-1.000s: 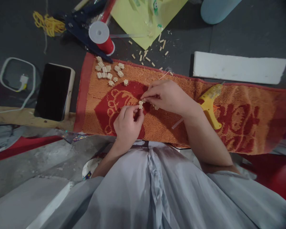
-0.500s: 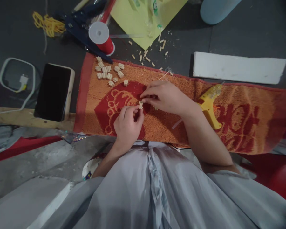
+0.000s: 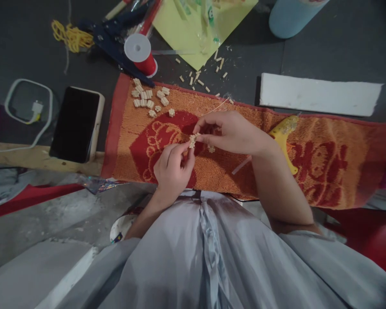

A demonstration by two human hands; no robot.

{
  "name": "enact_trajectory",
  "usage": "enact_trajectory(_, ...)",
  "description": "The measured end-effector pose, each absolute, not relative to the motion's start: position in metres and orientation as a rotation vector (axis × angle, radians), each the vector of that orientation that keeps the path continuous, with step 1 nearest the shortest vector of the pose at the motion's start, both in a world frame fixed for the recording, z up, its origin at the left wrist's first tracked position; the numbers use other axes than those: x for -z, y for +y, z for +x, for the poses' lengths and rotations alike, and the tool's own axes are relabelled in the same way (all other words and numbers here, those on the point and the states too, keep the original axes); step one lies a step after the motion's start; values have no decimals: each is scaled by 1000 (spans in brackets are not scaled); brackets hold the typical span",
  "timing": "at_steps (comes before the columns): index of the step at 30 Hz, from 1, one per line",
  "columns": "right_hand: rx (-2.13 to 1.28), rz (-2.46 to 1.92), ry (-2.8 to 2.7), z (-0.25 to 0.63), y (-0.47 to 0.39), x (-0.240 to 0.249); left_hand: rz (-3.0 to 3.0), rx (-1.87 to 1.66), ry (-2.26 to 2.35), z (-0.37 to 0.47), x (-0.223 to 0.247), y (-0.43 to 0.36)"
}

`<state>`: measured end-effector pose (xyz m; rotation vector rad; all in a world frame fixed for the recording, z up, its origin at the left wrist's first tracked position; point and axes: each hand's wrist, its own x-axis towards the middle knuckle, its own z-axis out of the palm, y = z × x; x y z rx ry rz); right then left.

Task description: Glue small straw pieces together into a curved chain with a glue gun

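My left hand (image 3: 174,167) is closed in a pinch, thumb and forefinger gripping a small flower-shaped cluster of pale wooden stick pieces (image 3: 192,140) above the towel. Over its right side reaches my right hand (image 3: 230,132), also pinched, with a small pale wooden piece (image 3: 197,134) at its fingertips against the cluster. How that piece joins the cluster is too small to tell. Another flower-shaped cluster (image 3: 211,149) lies on the towel under my right hand, partly hidden. Several similar clusters (image 3: 143,95) are gathered at the towel's upper left.
Beneath my hands is an orange and red towel (image 3: 225,171). A yellow glue gun (image 3: 284,136) lies by my right forearm. Beyond are a white foam strip (image 3: 318,95), cut stick bits (image 3: 200,82), a red thread spool (image 3: 145,64) and dark-blue cutters (image 3: 112,52). A phone (image 3: 74,124) lies left.
The cluster has tilted slightly and shifted right in my left fingertips. My right fingers now meet it with a pale piece showing between them. The view has shifted a little.
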<state>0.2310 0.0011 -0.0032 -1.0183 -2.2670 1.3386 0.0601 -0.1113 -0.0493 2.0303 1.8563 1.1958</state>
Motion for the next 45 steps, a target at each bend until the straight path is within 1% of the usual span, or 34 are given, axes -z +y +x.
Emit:
enact_trajectory(5, -1347, -992, -2183, 231, -1, -2, 2076, -1329, 1799, 58, 45, -110)
enact_trajectory(9, -1323, -992, -2093, 231, -4, -12, 2068, -1355, 1821, 57, 35, -107)
enact_trajectory(12, -1316, -951, -2018, 232, -7, -19, 1917, -1326, 1789, 54, 26, -105)
enact_trajectory(18, -1263, -877, -1957, 234, -17, -30, 1617, -1344, 1578, 52, 10, -103)
enact_trajectory(25, -1109, -760, -2004, 241, -33, -38, 1724, -1450, 1522, 55, -10, -110)
enact_trajectory(29, -1040, -858, -2041, 244, -41, -44, 1789, -1491, 1472, 56, -16, -113)
enact_trajectory(37, -1025, -869, -2030, 247, -47, -47, 1821, -1543, 1396, 58, -22, -115)
enact_trajectory(42, -1082, -974, -1934, 244, -50, -47, 1746, -1411, 1499, 57, -23, -113)
enact_trajectory(45, -1161, -1022, -1799, 239, -51, -48, 1771, -1393, 1515, 53, -20, -109)
